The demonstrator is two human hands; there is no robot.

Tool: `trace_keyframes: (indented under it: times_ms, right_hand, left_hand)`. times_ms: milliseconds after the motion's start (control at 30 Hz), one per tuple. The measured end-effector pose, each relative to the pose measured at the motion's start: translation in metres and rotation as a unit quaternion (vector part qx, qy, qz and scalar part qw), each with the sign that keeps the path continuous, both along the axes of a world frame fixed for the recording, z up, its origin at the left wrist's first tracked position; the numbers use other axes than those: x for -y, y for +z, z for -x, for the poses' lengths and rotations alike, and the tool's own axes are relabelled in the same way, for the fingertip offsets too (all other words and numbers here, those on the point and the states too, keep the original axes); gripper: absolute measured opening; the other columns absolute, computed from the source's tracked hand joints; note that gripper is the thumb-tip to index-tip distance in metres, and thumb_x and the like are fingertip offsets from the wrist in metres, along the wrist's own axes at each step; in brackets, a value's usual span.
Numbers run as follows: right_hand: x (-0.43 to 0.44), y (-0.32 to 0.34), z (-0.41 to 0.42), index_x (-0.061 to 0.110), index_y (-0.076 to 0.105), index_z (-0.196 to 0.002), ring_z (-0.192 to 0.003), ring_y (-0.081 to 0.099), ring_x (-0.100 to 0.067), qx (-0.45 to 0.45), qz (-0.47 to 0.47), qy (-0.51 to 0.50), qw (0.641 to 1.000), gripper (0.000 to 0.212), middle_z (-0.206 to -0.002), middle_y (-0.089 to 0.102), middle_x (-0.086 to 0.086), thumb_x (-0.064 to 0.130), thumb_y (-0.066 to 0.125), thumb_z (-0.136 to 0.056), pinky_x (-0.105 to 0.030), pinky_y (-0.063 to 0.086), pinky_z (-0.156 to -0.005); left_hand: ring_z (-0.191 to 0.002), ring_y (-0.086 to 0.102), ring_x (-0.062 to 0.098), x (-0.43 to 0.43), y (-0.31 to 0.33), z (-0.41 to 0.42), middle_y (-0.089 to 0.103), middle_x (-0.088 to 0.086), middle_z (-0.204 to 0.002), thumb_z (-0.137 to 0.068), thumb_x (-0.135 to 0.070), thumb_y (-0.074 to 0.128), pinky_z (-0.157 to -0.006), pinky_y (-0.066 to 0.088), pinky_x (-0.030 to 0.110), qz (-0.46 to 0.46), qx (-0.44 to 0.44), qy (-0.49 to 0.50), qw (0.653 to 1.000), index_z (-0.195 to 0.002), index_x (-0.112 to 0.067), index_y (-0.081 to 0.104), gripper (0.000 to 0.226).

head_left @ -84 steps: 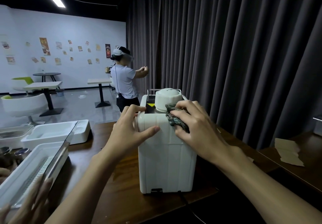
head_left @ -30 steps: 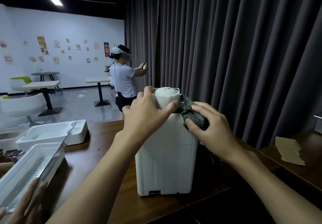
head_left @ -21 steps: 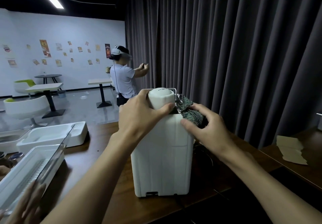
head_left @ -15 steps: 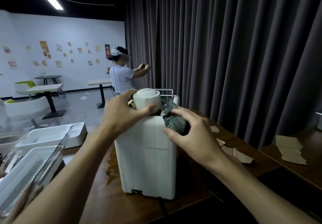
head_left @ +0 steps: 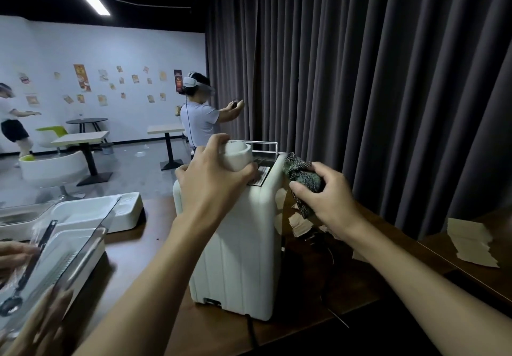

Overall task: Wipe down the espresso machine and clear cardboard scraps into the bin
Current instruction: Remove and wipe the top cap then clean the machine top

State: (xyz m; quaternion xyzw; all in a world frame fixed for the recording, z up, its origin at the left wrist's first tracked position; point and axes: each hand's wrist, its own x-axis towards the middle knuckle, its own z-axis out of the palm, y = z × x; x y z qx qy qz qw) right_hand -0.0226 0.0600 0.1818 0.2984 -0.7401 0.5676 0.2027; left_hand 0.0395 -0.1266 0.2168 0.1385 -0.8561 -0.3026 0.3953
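Nearest: black power cord [head_left: 250,330] leaves the base of the espresso machine [head_left: 238,258], which stands upright on the wooden counter [head_left: 144,267], ribbed white back panel facing the camera. On top, the left hand [head_left: 213,186] has its fingers curled round the round white cap [head_left: 238,156], bracing the body. The right hand [head_left: 324,197] has fingers closed on a wadded dark checked cloth [head_left: 300,172], pushed against the shell's upper right corner. My read: mid-wipe, working the top edge and right side. The shell looks like rigid smooth plastic, probably fairly heavy and likely to skate on the wood, so keep one hand bracing from above. The cap may lift off, so don't carry by it; take the body by both sides. The cloth is soft and bunches, so a full-palm grip works. Just behind the machine's right side, below the right hand, lie the cardboard scraps [head_left: 300,224]: light, flat, torn, best pinched at an edge or swept into a pile. A larger torn piece [head_left: 471,242] lies on the adjoining surface to the right. No bin in view (location unknown). Left: white trays [head_left: 97,211]. Behind it all hangs a dark curtain [head_left: 388,78], and further back stands a person in a headset [head_left: 198,111].
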Motion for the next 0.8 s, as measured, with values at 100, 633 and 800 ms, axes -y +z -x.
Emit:
trace_keyframes:
  times_ms: [100, 633, 800]
  right_hand:
    - [0.004, 0.006, 0.016, 0.02, 0.066, -0.094, -0.074, 0.065, -0.001, -0.003, -0.016, -0.003, 1.0, 0.015, -0.082, 0.069, 0.008, 0.01, 0.072, -0.084, -0.019, 0.051, -0.068]
    - [0.036, 0.045, 0.065, 0.016, 0.054, -0.133, -0.12, 0.054, -0.014, 0.001, -0.129, 0.033, 0.991, 0.053, -0.13, 0.058, -0.001, 0.0, 0.063, -0.083, -0.028, 0.042, -0.105]
    - [0.039, 0.056, 0.07, 0.012, 0.056, -0.13, -0.101, 0.058, -0.01, 0.013, -0.167, 0.049, 0.985, 0.052, -0.12, 0.06, -0.003, 0.001, 0.065, -0.08, -0.011, 0.043, -0.08]
  left_hand:
    - [-0.113, 0.059, 0.022, 0.001, 0.0, -0.001, 0.067, -0.007, -0.12, -0.062, -0.061, 0.068, -0.102, 0.035, 0.041, -0.015, -0.017, -0.008, 1.0, -0.127, -0.044, 0.054, 0.068]
    - [-0.132, 0.045, 0.022, 0.041, -0.003, -0.008, 0.049, -0.005, -0.141, -0.066, -0.076, 0.059, -0.11, 0.036, 0.053, 0.04, 0.028, -0.102, 0.994, -0.138, -0.057, 0.035, 0.078]
    - [-0.15, 0.018, 0.026, 0.014, -0.009, -0.022, 0.016, 0.003, -0.16, -0.05, -0.085, 0.051, -0.117, 0.018, 0.061, 0.088, 0.085, -0.057, 0.991, -0.139, -0.054, 0.025, 0.098]
